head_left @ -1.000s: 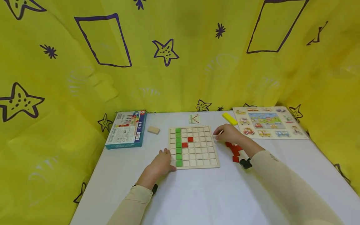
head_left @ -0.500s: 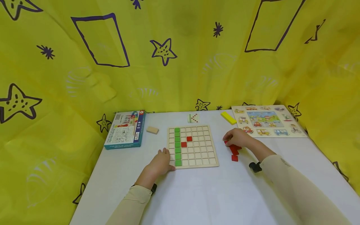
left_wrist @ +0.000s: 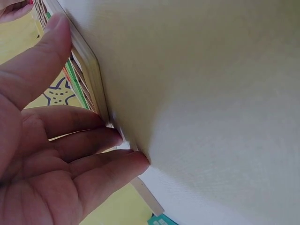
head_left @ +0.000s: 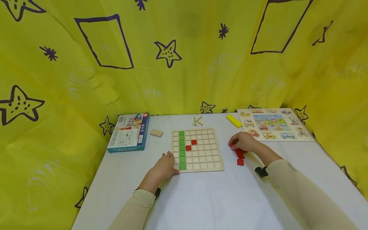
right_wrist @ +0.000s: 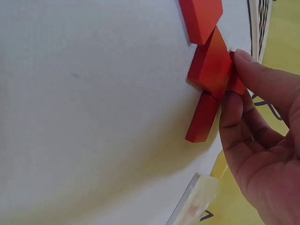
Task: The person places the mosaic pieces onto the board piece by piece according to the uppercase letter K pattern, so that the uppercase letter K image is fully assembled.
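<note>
A square wooden grid board (head_left: 204,154) lies mid-table, with a column of green tiles (head_left: 182,148) near its left side and two red tiles (head_left: 188,148) set diagonally beside it. My left hand (head_left: 162,166) rests at the board's front left corner; in the left wrist view the thumb touches one edge and the straight fingers lie along the other. Right of the board, my right hand (head_left: 243,142) is at a small heap of red tiles (head_left: 240,154). The right wrist view shows thumb and fingers pinching one red tile (right_wrist: 236,84) beside the others.
Behind the board lies a small pattern card (head_left: 198,121). A yellow block (head_left: 234,121) and a vehicle picture puzzle (head_left: 279,137) are at the back right. To the left are a plain wooden block (head_left: 156,133) and a flat box (head_left: 125,140). A yellow curtain (head_left: 184,86) hangs behind.
My right hand has moved from the board's right edge, rightward and toward me, to the red tiles, and stays there pinching one. The left hand keeps its place at the board corner.
</note>
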The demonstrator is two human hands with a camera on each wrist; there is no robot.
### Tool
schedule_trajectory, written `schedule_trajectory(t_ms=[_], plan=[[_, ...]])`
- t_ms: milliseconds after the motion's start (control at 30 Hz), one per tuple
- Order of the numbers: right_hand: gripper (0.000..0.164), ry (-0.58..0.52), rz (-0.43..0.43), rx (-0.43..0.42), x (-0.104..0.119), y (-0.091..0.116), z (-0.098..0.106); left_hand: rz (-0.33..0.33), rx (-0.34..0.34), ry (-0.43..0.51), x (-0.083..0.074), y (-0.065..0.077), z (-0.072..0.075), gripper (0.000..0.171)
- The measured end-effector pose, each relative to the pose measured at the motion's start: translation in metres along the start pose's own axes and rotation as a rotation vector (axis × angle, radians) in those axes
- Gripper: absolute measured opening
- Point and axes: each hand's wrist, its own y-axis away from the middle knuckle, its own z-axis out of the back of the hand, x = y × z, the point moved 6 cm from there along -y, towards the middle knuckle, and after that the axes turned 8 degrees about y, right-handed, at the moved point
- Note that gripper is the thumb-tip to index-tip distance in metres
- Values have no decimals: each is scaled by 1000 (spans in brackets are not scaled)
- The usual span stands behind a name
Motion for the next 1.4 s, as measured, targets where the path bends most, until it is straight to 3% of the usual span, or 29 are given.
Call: schedule_trajectory(t_ms=[267, 500, 600, 900, 1400], plan=[[13, -6, 50, -25, 4, 2, 0, 3, 0, 2, 2, 1, 0, 90], [14, -49, 26, -17, 8, -8, 6, 18, 4, -4, 6, 1, 1, 90], [14, -25, 57, -53, 16, -15, 10, 24, 3, 1, 6, 1, 2, 90], [15, -100, 94, -69, 48, -37, 11, 14, 9, 14, 4, 0, 0, 89], [11, -136, 150, -100, 87, -73, -6, 9, 12, 0, 0, 0, 1, 88]])
